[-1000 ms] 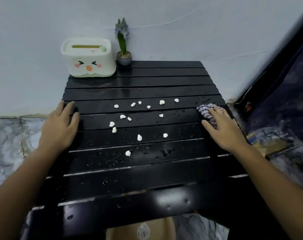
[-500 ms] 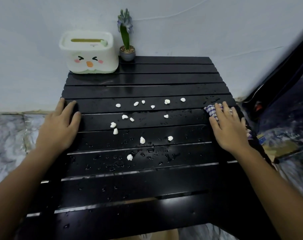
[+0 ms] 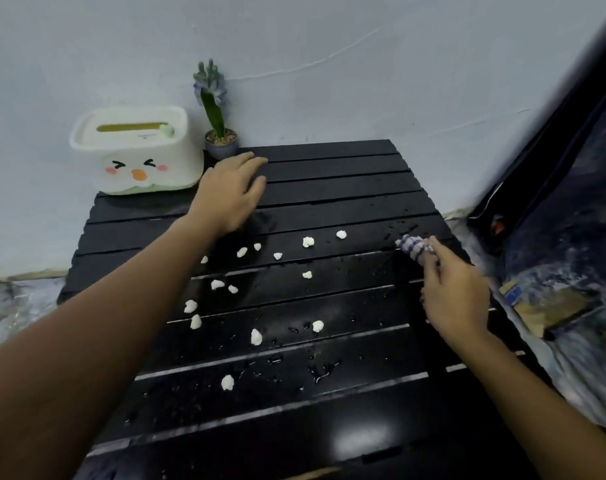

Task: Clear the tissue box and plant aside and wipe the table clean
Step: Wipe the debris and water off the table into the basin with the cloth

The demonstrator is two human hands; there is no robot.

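A white tissue box (image 3: 137,152) with a cartoon face stands at the far left corner of the black slatted table (image 3: 329,174). Right of it a small potted plant (image 3: 215,126) in a grey pot stands against the wall. My left hand (image 3: 230,192) hovers over the far slats just in front of the pot, fingers spread, holding nothing. My right hand (image 3: 454,296) is at the table's right edge, its fingers closed on a checked blue-and-white cloth (image 3: 412,247). Several white crumbs (image 3: 256,336) and water drops lie scattered across the middle slats.
A pale wall rises directly behind the table. Marbled floor (image 3: 14,306) shows at the left. A dark slanted panel (image 3: 571,150) and a yellow-blue package (image 3: 544,303) lie to the right of the table.
My left hand left the table's left edge and reached forward and right, up to the plant pot. My right hand lifted slightly and gathered the cloth in its fingers.
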